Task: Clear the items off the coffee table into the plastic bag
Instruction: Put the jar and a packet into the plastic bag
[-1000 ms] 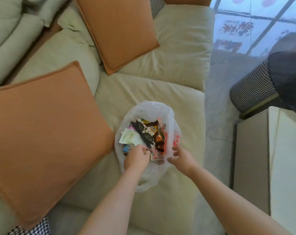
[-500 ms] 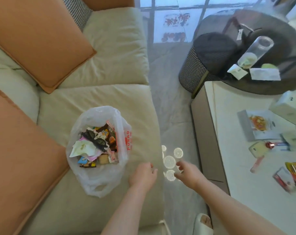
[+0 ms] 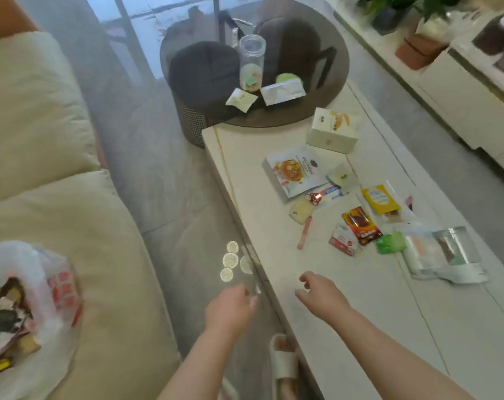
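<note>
Two hands, both empty. Far left, the bag (image 3: 28, 307) sits on the sofa (image 3: 80, 226), mouth up, stuffed with wrappers. Left hand (image 3: 230, 310) hangs over the floor, fingers loosely curled; right hand (image 3: 320, 295) hovers above the table (image 3: 374, 327), fingers apart. Snacks lie ahead of it, the pink strip (image 3: 304, 232) nearest, probably a wrapper, pointing away.

Cream sofa (image 3: 71, 215); white plastic bag (image 3: 28, 284) with red print; pale marble coffee table (image 3: 360, 327); at two o'clock, yellow packet (image 3: 381, 199), green packet (image 3: 390, 242), dark-red packet (image 3: 360, 225).
</note>
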Demonstrator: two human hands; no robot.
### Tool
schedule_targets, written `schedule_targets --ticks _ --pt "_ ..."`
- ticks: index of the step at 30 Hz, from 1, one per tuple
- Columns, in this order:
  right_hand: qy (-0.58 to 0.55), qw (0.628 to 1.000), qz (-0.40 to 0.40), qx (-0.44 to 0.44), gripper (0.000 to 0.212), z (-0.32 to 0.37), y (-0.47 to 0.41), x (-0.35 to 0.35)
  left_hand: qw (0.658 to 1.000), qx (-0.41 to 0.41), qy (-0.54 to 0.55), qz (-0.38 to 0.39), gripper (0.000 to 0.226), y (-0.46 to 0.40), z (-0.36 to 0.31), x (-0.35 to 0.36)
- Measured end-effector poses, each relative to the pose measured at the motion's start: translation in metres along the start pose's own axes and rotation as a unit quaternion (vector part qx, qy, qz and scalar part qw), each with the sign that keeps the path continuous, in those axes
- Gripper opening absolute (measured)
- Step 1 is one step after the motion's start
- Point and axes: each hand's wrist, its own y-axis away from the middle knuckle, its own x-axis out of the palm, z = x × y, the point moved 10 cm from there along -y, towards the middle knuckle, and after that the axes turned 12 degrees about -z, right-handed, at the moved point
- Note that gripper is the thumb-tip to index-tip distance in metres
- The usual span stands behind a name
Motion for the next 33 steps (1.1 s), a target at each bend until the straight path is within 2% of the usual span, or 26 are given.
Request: schedule_targets --ticks 6,12,18,26,30,33 --pt "-0.026 0.996 -0.030 0.081 0.043 -0.123 -0.022 -0.045 0.997 0.058 -0.031 0.031 0.039 -0.013 -0.111 0.046" --pt "-0.036 0.986 -0.045 0.154 0.043 -0.221 -0.031 -0.062 0.990 0.111 -0.076 0.052 0.041 -0.025 -0.184 0.089" --pt "-0.044 0.978 -0.060 0.194 0.042 -0.273 -0.038 -0.070 0.976 0.163 -0.132 0.060 0.041 -0.042 -0.231 0.113" --pt "0.018 0.964 -0.163 0.211 0.041 -0.336 -0.081 -0.106 0.944 0.271 -0.182 0.058 0.041 -0.095 -0.331 0.163" --pt "0.026 0.944 -0.207 0.257 0.055 -0.390 -0.104 -0.132 0.928 0.319 -0.178 0.073 0.044 -0.107 -0.386 0.201" --pt "0.037 0.939 -0.203 0.275 0.066 -0.424 -0.122 -0.139 0.935 0.305 -0.125 0.133 0.049 -0.104 -0.414 0.241"
